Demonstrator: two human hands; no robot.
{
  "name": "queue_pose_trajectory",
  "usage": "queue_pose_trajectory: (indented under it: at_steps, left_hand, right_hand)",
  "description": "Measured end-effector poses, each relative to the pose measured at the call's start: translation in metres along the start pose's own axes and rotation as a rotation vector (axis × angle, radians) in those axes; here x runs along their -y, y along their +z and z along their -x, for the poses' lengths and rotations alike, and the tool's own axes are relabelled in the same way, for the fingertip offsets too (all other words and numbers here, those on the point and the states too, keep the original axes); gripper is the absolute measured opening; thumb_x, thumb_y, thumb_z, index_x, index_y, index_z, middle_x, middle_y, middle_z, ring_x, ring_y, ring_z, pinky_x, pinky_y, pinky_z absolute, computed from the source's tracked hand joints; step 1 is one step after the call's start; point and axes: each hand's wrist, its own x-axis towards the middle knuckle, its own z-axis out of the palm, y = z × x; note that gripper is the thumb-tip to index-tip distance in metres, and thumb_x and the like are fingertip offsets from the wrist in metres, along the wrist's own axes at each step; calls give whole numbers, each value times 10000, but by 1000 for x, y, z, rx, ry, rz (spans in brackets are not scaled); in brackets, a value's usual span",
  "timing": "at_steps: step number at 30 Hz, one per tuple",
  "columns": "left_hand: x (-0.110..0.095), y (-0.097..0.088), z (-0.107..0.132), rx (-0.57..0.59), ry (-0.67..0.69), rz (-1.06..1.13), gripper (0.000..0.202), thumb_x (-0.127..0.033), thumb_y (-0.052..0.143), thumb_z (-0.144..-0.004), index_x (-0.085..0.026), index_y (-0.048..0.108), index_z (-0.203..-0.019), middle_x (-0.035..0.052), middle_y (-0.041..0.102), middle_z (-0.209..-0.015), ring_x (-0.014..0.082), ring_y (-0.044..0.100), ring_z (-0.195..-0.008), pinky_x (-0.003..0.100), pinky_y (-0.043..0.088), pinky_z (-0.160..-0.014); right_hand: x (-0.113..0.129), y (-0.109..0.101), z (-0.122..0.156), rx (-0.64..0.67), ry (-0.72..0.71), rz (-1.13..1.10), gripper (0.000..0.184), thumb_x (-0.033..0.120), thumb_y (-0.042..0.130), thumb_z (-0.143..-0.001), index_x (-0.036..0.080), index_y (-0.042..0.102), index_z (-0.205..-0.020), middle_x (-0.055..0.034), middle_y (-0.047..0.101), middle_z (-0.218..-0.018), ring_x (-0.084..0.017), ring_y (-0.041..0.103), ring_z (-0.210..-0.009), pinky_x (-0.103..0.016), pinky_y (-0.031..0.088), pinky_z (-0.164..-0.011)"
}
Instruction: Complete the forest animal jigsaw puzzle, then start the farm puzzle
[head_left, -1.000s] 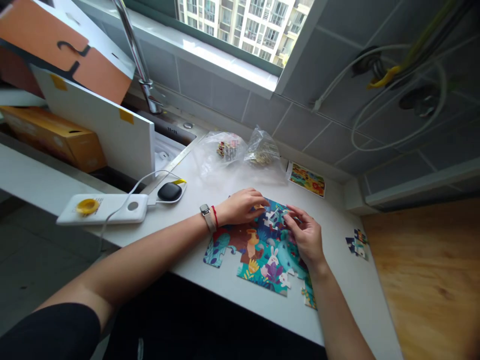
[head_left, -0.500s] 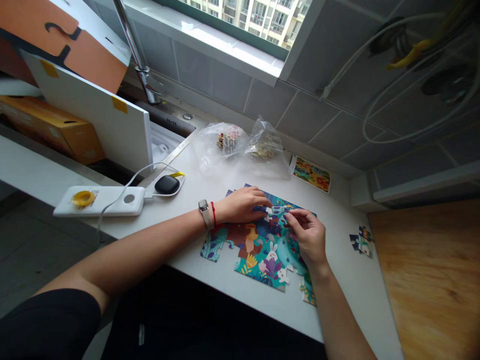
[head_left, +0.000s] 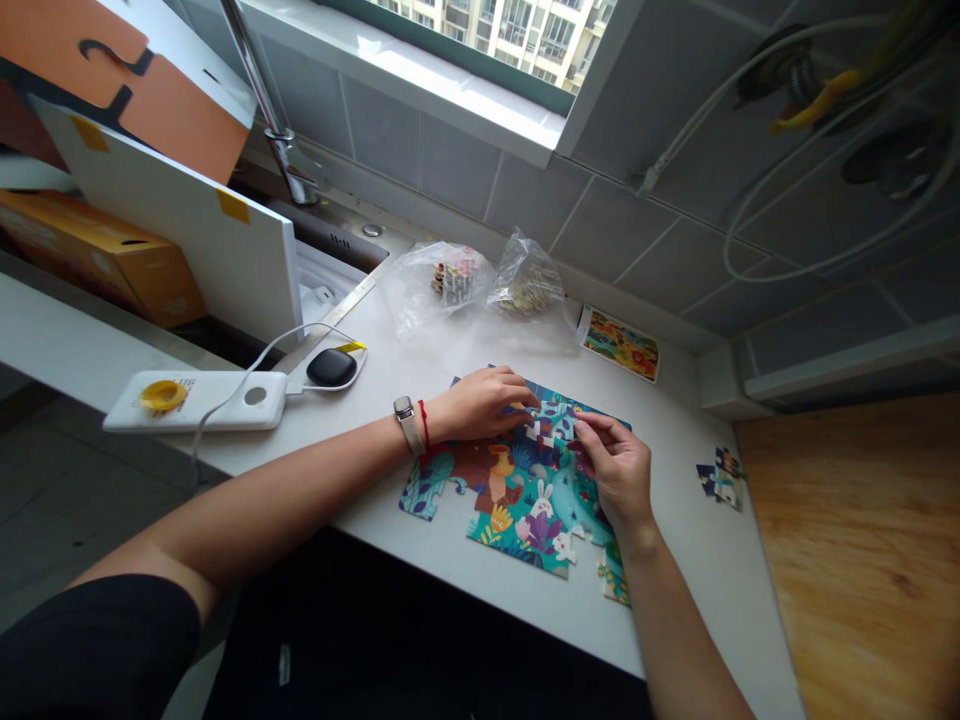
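Note:
A partly joined jigsaw puzzle (head_left: 517, 515) with rabbits and plants on teal lies on the white counter, with gaps along its near edge. My left hand (head_left: 484, 402) rests palm down over its upper left part, fingers stretched out and holding nothing. Across from those fingertips, my right hand (head_left: 619, 465) pinches the edge of a puzzle piece (head_left: 556, 419) between thumb and forefinger. That piece sits among the upper pieces; whether it lies fully flat I cannot tell. Several loose puzzle pieces (head_left: 723, 480) lie apart at the right.
Two clear plastic bags of pieces (head_left: 454, 280) stand at the back, beside a small picture card (head_left: 619, 342). At the left are a white power bank (head_left: 210, 400), a cable and a black case (head_left: 331, 368). A wooden board (head_left: 847, 540) borders the counter's right side.
The pinched piece now lies lower and flatter among the upper pieces. My right hand has barely moved; my left hand remains on the puzzle. The whole view has shifted slightly.

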Motion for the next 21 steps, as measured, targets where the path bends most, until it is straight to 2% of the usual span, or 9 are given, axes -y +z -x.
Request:
queue_pose_trajectory:
  at_steps: [8, 17, 21]
  left_hand:
    - [3, 2, -1, -26, -13, -5, 170, -256, 623, -1056, -173, 762, -1109, 85, 762, -1044, 216, 676, -977, 339, 536, -915]
    - [3, 2, -1, -33, -27, -3, 176, -255, 610, -1060, -179, 762, -1104, 82, 763, -1033, 214, 677, -975, 330, 536, -906]
    - [3, 2, 0, -27, -24, -7, 174, -248, 603, -1062, -176, 759, -1087, 84, 764, -1037, 216, 674, -966, 332, 533, -899]
  right_hand:
    - [-4, -3, -2, 29, -37, 8, 488, 556, 881, -771, 199, 826, -1098, -103, 839, -959, -267, 798, -834, -352, 672, -686]
    - [-9, -2, -5, 25, -78, -38, 426, 511, 913, -747, 212, 825, -1037, -86, 835, -975, -243, 789, -838, -388, 671, -812]
    - [-10, -1, -6, 29, -74, -50, 420, 509, 922, -736, 220, 826, -1025, -78, 831, -967, -229, 778, -807, -389, 663, -813]
